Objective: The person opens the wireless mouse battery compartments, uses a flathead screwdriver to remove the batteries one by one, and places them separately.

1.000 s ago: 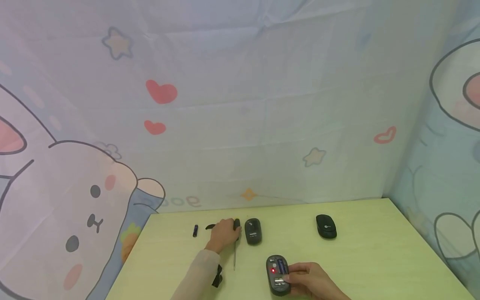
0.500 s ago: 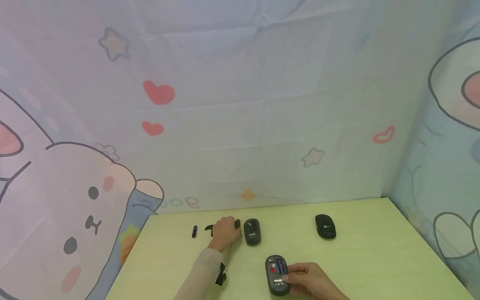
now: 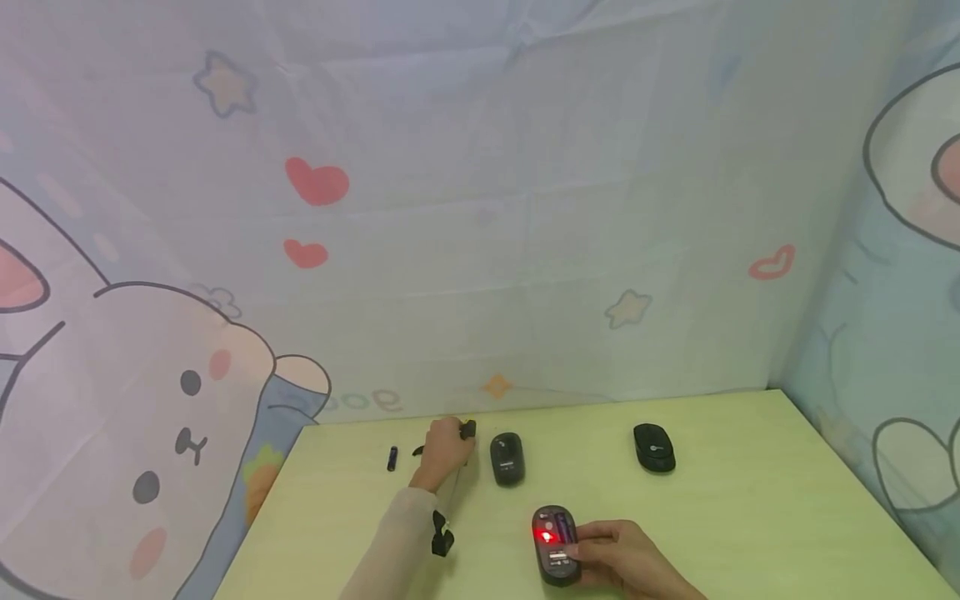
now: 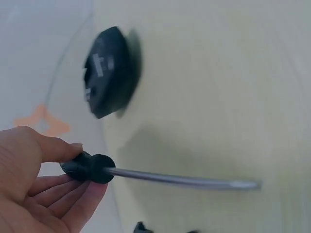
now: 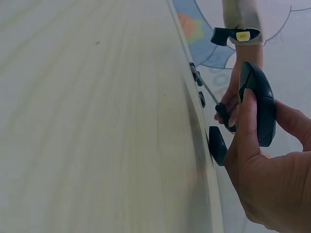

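Note:
My left hand grips the dark handle of a screwdriver between thumb and fingers. In the left wrist view the metal shaft points right, over the table. My right hand holds a dark computer mouse by its side, underside facing up in the head view. A red light glows on that underside, beside an uncovered slot with a battery in it. Another mouse, bottom up, lies just right of my left hand. A dark curved piece shows partly behind the left hand.
A loose battery lies toward the table's back left. A black mouse rests top up at the back right. The pale table ends at a printed cloth behind. A black strap sits on the left sleeve.
My left hand has lifted the screwdriver off the table, and its shaft has swung away from its earlier position. The right hand stays in place with the mouse; its red light looks brighter.

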`<state>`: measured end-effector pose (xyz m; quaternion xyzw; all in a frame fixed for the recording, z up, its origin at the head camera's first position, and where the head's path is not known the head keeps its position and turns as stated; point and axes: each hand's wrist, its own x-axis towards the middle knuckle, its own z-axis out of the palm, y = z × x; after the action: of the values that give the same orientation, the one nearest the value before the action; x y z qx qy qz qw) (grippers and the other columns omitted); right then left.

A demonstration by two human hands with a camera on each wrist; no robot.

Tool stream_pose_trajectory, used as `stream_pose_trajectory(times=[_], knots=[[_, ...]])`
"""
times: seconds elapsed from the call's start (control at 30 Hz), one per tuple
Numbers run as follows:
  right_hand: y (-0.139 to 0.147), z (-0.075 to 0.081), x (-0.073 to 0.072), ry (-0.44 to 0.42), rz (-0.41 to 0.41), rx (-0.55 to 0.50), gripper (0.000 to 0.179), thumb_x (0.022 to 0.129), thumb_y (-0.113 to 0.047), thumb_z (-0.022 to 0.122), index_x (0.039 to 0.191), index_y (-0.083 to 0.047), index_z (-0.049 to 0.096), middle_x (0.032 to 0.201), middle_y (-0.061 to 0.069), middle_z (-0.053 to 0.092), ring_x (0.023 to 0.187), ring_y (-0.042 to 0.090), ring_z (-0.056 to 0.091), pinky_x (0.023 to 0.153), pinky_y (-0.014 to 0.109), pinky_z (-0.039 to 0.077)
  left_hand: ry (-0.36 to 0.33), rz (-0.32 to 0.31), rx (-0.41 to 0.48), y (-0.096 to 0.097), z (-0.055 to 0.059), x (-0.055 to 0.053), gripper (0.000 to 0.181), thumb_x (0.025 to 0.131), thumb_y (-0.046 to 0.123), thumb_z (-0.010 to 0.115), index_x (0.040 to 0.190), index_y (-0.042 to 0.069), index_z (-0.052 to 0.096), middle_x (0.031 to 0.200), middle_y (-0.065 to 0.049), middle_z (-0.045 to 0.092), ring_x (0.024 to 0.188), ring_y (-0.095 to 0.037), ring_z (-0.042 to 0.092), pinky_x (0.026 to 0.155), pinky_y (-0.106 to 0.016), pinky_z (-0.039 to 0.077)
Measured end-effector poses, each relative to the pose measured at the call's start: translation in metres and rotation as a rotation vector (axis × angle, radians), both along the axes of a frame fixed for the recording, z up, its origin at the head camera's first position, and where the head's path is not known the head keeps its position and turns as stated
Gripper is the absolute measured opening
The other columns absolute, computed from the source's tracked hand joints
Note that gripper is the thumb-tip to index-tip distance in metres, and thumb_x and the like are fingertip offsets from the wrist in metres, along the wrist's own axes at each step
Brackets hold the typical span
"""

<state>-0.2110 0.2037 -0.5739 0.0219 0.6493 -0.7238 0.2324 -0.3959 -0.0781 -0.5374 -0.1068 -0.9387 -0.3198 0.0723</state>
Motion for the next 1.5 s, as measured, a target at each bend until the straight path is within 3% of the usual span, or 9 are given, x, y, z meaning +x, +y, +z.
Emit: stream_pose_trajectory(times=[0.1, 0.2, 0.43, 0.63, 0.9, 1.23, 1.5], knots=[[0.0, 0.0, 0.0, 0.001, -0.001, 0.003, 0.06, 0.094, -0.02, 0.08, 0.138, 0.015, 0.058, 0.123, 0.014, 0.075, 0.103, 0.022, 0.074, 0.094, 0.038, 0.066, -0.009, -0.021, 0.05, -0.002, 0.009, 0.002, 0.019, 0.092, 0.004, 0.071, 0.103, -0.012, 0.074, 0.089, -0.024, 0.078, 0.055, -0.016, 0.069, 0.051, -0.025, 0.057], [0.0, 0.0, 0.001, 0.005, 0.001, 0.008, 0.059, 0.095, -0.02, 0.079, 0.137, 0.015, 0.058, 0.122, 0.014, 0.075, 0.102, 0.021, 0.074, 0.094, 0.037, 0.066, -0.008, -0.034, 0.092, -0.003, 0.019, 0.006, 0.03, 0.094, 0.005, 0.073, 0.115, -0.015, 0.072, 0.102, -0.03, 0.077, 0.07, -0.027, 0.078, 0.06, -0.032, 0.066], [-0.001, -0.001, 0.002, 0.004, 0.003, 0.015, 0.062, 0.093, -0.024, 0.081, 0.137, 0.014, 0.059, 0.119, 0.013, 0.076, 0.1, 0.022, 0.076, 0.093, 0.037, 0.066, -0.01, -0.053, 0.213, -0.006, 0.041, 0.017, 0.03, 0.096, 0.008, 0.072, 0.118, -0.012, 0.071, 0.105, -0.029, 0.077, 0.084, -0.034, 0.08, 0.064, -0.032, 0.067], [-0.002, -0.001, 0.004, 0.017, 0.021, -0.008, 0.053, 0.095, -0.02, 0.078, 0.134, 0.013, 0.062, 0.116, 0.013, 0.078, 0.099, 0.021, 0.077, 0.092, 0.037, 0.066, -0.026, -0.037, 0.254, -0.007, 0.06, 0.029, 0.037, 0.099, 0.014, 0.072, 0.128, -0.009, 0.069, 0.112, -0.026, 0.077, 0.091, -0.033, 0.08, 0.072, -0.036, 0.068], [-0.002, -0.002, 0.004, 0.04, 0.035, 0.008, 0.057, 0.097, -0.02, 0.075, 0.137, 0.016, 0.057, 0.118, 0.013, 0.076, 0.103, 0.023, 0.077, 0.094, 0.038, 0.066, -0.14, -0.075, 0.479, -0.006, 0.079, 0.042, 0.048, 0.101, 0.018, 0.071, 0.143, -0.003, 0.059, 0.127, -0.026, 0.072, 0.108, -0.034, 0.078, 0.087, -0.038, 0.068], [-0.002, -0.003, 0.004, 0.059, 0.051, 0.004, 0.055, 0.098, -0.019, 0.074, 0.137, 0.017, 0.057, 0.116, 0.013, 0.077, 0.102, 0.021, 0.078, 0.092, 0.037, 0.066, -0.146, -0.142, 0.656, 0.001, 0.096, 0.062, 0.048, 0.099, 0.015, 0.074, 0.142, -0.001, 0.059, 0.125, -0.025, 0.071, 0.113, -0.034, 0.076, 0.09, -0.036, 0.067], [-0.004, -0.002, 0.004, 0.061, 0.052, 0.007, 0.056, 0.098, -0.02, 0.074, 0.137, 0.016, 0.057, 0.116, 0.012, 0.077, 0.102, 0.021, 0.077, 0.092, 0.037, 0.066, -0.131, -0.204, 0.7, 0.011, 0.11, 0.077, 0.044, 0.095, 0.013, 0.079, 0.133, 0.004, 0.059, 0.115, -0.022, 0.077, 0.103, -0.028, 0.079, 0.092, -0.038, 0.066]])
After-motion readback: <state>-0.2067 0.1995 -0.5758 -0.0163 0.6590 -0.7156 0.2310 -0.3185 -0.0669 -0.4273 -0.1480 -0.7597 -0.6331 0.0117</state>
